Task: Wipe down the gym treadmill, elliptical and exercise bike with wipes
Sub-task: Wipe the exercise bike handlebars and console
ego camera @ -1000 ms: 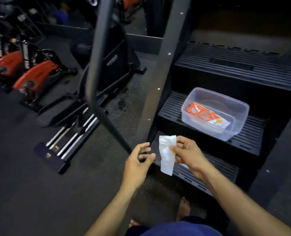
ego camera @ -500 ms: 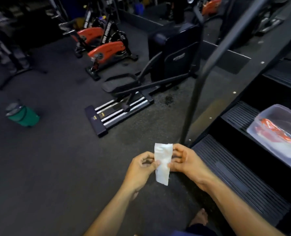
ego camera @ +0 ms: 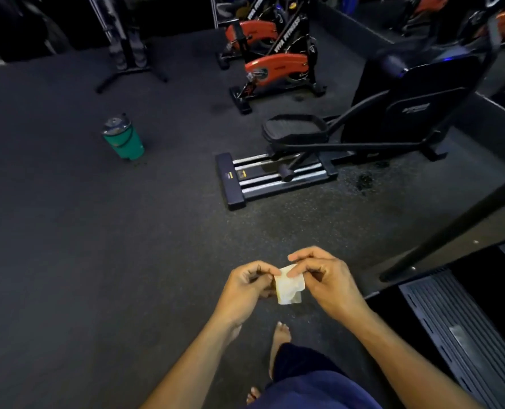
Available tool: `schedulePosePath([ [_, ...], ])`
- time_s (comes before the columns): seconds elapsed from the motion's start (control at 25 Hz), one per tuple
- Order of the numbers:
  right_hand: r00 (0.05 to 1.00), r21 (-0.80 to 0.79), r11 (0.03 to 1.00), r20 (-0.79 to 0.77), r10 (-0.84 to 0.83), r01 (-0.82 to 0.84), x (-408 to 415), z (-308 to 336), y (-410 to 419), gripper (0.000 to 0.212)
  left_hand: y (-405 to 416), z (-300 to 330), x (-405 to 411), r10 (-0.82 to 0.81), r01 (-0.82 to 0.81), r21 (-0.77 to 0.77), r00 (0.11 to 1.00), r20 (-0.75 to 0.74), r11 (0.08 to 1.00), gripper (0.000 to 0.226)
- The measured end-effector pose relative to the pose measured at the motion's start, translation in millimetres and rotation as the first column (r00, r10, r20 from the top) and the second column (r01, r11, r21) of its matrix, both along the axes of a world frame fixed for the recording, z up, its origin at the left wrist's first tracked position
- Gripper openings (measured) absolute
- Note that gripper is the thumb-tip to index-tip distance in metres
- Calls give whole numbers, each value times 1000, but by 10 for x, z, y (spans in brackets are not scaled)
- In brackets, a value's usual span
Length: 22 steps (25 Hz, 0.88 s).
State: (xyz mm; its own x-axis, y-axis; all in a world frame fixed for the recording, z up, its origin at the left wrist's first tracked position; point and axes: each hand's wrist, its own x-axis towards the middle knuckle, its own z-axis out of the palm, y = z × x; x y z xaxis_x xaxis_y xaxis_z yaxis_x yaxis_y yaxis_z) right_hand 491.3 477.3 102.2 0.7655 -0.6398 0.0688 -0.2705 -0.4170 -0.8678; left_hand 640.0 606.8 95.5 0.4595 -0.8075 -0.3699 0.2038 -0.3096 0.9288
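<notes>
Hands meet low in the frame's centre: left hand (ego camera: 246, 286) and right hand (ego camera: 323, 278) both pinch a folded white wipe (ego camera: 289, 286) between fingertips. Beyond, right of centre, stands the elliptical (ego camera: 348, 143); orange exercise bikes (ego camera: 274, 66) sit at the top.

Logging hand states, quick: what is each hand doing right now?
Left hand: pinches the left edge of the white wipe.
Right hand: pinches the wipe's top right edge.
</notes>
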Motion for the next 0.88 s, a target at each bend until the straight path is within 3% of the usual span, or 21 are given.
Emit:
schedulePosePath([
  [0.08, 999, 83, 996, 29, 14, -16, 302, -21, -68, 41, -31, -5, 268, 70, -70, 0, 997, -26, 998, 22],
  [0.2, 990, 338, 940, 112, -81, 39, 809, -61, -203, 26, -217, -8, 791, 133, -133, -48, 991, 6, 990, 5],
  [0.28, 994, 472, 880, 62, -90, 50, 1222, -80, -377, 16, -460, -27, 1234, 141, -138, -64, 989, 46, 988, 8],
  [0.36, 1000, 520, 854, -4, -17, 17, 1639, -96, -609, 21, -731, -26, 1679, 113, -108, -60, 990, 82, 992, 15],
  [0.6, 999, 497, 867, 23, -29, 14, 2859, -18, -1437, 10, -1511, 85, 2948, 17, -13, -34, 990, 138, 999, 30],
  [0.72, 1000, 440, 897, -17, -22, 27, 3454, 5, -1759, 14, -1694, 36, 3397, -27, 27, 0, 993, 113, 1000, 35],
  [0.88, 996, 335, 942, -88, 7, 23, 4329, -152, -2084, 17, -1836, -198, 4184, 51, -64, 68, 982, 180, 996, 28],
])
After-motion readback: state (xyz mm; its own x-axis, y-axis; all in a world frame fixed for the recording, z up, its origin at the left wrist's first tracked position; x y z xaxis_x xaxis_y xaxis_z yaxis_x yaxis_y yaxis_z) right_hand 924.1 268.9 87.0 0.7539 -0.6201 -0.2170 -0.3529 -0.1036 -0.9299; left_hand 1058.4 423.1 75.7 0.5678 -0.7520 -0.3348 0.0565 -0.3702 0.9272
